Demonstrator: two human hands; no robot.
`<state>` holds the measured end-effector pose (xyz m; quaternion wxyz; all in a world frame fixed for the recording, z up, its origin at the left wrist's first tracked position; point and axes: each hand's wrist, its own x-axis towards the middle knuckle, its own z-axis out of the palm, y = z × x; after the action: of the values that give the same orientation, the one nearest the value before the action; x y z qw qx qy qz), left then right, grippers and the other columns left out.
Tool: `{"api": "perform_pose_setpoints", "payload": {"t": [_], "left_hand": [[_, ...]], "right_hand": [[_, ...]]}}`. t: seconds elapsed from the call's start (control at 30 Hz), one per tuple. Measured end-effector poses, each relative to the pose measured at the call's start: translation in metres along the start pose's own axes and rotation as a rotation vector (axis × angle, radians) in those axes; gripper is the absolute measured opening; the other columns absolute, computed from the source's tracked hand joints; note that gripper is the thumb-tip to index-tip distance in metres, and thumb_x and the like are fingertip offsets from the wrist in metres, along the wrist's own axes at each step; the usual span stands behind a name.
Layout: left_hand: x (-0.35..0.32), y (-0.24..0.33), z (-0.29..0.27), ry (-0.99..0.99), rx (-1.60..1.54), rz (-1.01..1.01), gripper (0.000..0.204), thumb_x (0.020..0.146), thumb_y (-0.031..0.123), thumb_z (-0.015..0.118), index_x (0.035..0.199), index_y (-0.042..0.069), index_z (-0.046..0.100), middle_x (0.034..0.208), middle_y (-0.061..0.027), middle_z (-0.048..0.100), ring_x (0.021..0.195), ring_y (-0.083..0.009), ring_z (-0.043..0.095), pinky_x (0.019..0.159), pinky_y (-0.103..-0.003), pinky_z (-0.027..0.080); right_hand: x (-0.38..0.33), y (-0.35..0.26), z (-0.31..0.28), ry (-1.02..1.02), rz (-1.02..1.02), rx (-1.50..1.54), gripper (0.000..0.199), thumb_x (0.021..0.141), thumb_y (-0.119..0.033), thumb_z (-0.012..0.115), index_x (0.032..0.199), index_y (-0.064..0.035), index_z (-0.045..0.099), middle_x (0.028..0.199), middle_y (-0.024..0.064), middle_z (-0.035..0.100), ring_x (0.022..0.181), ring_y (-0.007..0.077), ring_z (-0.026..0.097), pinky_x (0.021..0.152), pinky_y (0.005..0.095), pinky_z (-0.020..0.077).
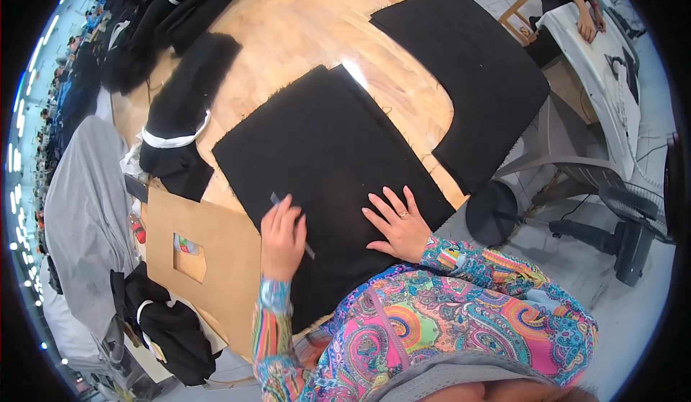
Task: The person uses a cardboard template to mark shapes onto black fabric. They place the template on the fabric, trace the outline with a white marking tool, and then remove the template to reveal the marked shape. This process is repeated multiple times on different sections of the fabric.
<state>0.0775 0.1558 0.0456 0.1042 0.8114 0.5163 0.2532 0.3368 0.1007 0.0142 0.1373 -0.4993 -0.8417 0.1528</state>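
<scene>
The left hand point(283, 235) has its grip around a slim pale stick point(309, 251); the right hand point(398, 226), grasping nothing, spreads on the nearer black cloth point(320, 139), probably to steady it

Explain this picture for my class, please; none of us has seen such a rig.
There is no robot here: these are a person's bare hands, seen from above by a fisheye camera worn on the head; its lens bends straight edges. On the wooden tabletop lie a squarish black fabric panel, a curved black panel to its right, a tied black cloth bundle and brown card with a cut window. The left hand holds a slim tool, exact kind unclear. The right hand rests spread on the squarish panel.
</scene>
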Motion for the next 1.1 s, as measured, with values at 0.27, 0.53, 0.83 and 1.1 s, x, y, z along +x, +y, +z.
{"api": "perform_pose_setpoints", "payload": {"t": [0.27, 0.53, 0.83, 1.1], "left_hand": [[0.15, -0.05, 0.065, 0.055, 0.213, 0.181, 0.013, 0.077, 0.009, 0.064, 0.088, 0.009, 0.058, 0.098, -0.0047, 0.061, 0.088, -0.0257, 0.055, 0.076, -0.039, 0.041], [0.197, -0.038, 0.096, 0.04, 0.331, 0.185, 0.012, 0.08, 0.013, 0.062, 0.091, 0.011, 0.059, 0.108, -0.0047, 0.062, 0.096, -0.0233, 0.055, 0.078, -0.037, 0.042], [0.217, -0.045, 0.109, 0.089, 0.259, 0.201, 0.011, 0.08, 0.014, 0.062, 0.091, 0.01, 0.061, 0.11, -0.0053, 0.063, 0.099, -0.026, 0.055, 0.084, -0.041, 0.042], [0.179, -0.034, 0.087, -0.03, 0.19, 0.234, 0.016, 0.083, 0.013, 0.062, 0.098, 0.007, 0.059, 0.121, -0.0119, 0.058, 0.11, -0.0294, 0.051, 0.09, -0.04, 0.04]], "right_hand": [[0.003, -0.002, 0.001, 0.006, -0.007, -0.068, 0.067, 0.078, -0.052, 0.06, 0.13, -0.0107, 0.049, 0.141, 0.0128, 0.037, 0.135, 0.0348, 0.026, 0.106, 0.0625, 0.0145], [0.003, -0.003, -0.001, -0.003, 0.004, -0.053, 0.069, 0.075, -0.052, 0.063, 0.13, -0.0123, 0.049, 0.142, 0.0119, 0.036, 0.135, 0.0334, 0.025, 0.106, 0.0626, 0.0147], [0.005, -0.004, -0.005, -0.031, 0.014, -0.016, 0.07, 0.075, -0.051, 0.064, 0.13, -0.0123, 0.048, 0.142, 0.0109, 0.036, 0.135, 0.0327, 0.025, 0.107, 0.062, 0.0156], [0.002, 0.001, 0.001, -0.003, 0.017, 0.039, 0.067, 0.077, -0.05, 0.062, 0.13, -0.0113, 0.049, 0.143, 0.0111, 0.035, 0.136, 0.0316, 0.024, 0.107, 0.0621, 0.0143]]}}
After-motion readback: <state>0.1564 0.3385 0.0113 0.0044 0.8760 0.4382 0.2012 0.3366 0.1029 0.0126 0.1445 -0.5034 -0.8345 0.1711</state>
